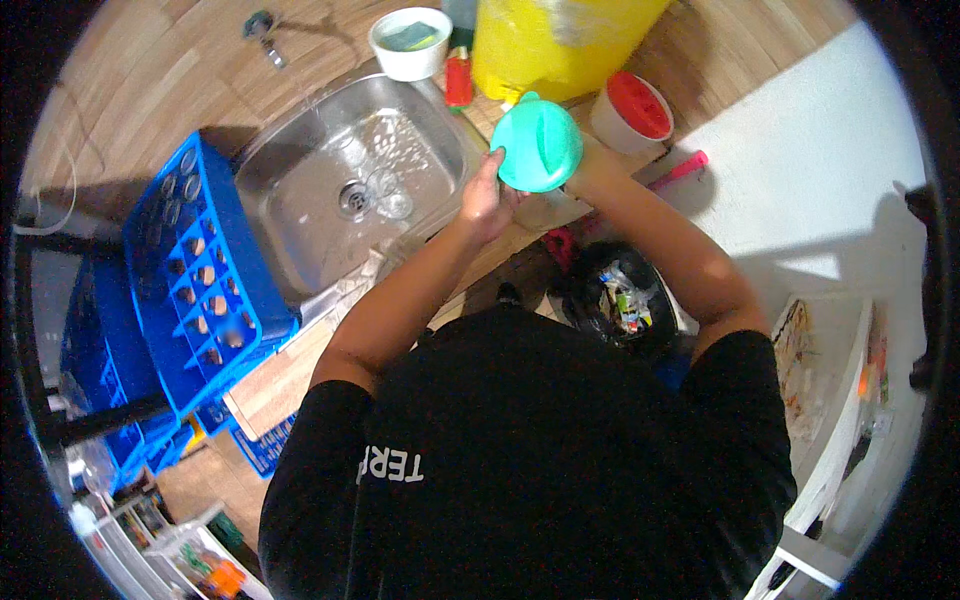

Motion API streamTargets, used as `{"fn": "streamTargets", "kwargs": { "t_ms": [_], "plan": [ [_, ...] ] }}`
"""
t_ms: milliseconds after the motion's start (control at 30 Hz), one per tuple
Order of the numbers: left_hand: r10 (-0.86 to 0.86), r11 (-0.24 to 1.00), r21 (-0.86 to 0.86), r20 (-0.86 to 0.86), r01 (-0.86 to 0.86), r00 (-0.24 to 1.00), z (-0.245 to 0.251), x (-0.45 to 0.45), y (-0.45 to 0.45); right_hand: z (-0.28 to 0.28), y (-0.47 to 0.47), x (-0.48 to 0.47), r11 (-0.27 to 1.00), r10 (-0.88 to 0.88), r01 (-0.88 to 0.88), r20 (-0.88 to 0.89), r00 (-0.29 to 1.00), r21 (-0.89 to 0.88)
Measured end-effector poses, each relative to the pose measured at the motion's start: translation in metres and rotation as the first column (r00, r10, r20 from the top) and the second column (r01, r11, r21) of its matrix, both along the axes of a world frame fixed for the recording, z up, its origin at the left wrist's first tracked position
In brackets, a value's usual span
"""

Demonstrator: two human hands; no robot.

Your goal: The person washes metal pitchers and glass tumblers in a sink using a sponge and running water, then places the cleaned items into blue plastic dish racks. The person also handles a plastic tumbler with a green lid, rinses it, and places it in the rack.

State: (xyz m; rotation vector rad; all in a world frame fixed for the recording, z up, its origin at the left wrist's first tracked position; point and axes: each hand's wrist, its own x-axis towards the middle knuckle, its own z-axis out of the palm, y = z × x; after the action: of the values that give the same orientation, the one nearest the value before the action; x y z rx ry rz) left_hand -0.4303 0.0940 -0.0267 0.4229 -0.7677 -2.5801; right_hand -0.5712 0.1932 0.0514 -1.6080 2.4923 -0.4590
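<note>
My left hand point(489, 196) grips the left edge of a round turquoise plastic lid point(534, 146) with a raised ridge across its top. The thumb lies on the near rim, and the other fingers are underneath. Behind the right side of the lid is my right hand point(589, 171), blurred and mostly hidden; its fingers do not show. Both hands are over the counter to the right of a stainless steel sink point(300, 247). A clear, glass-like thing point(394, 201) lies by the drain, too blurred to name surely.
Left of the sink, a blue divided crate point(161, 300) holds several glasses. A white tub point(411, 67) with a sponge, a large yellow container point(562, 45) and a red-topped white tub point(631, 124) line the back. Below the counter stands a black-lined bin point(652, 300) with rubbish.
</note>
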Motion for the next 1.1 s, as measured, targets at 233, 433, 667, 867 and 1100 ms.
{"fn": "streamTargets", "kwargs": {
  "t_ms": [233,433,667,867,1100],
  "plan": [
    [-0.257,0.965,0.031,-0.054,0.259,0.965,0.015,-0.092,0.054,0.068,0.121,-0.049,0.927,-0.304,0.365,-0.395,0.867,0.087],
    [-0.457,0.89,0.021,0.038,0.456,0.889,-0.012,-0.159,0.109,0.087,0.231,-0.071,0.67,-0.718,0.74,-0.201,0.666,0.057],
    [-0.529,0.848,0.078,0.177,0.524,0.83,-0.072,-0.19,0.142,0.029,0.337,-0.11,0.389,-0.903,0.882,-0.077,0.422,0.264],
    [-0.504,0.864,0.133,0.223,0.486,0.834,-0.071,-0.175,0.133,-0.093,0.398,-0.145,0.232,-0.959,0.838,-0.026,0.281,0.493],
    [-0.341,0.922,0.197,0.002,0.334,0.94,0.021,-0.103,0.059,-0.176,0.409,-0.166,0.263,-0.965,0.776,0.144,0.221,0.573]
  ]
}}
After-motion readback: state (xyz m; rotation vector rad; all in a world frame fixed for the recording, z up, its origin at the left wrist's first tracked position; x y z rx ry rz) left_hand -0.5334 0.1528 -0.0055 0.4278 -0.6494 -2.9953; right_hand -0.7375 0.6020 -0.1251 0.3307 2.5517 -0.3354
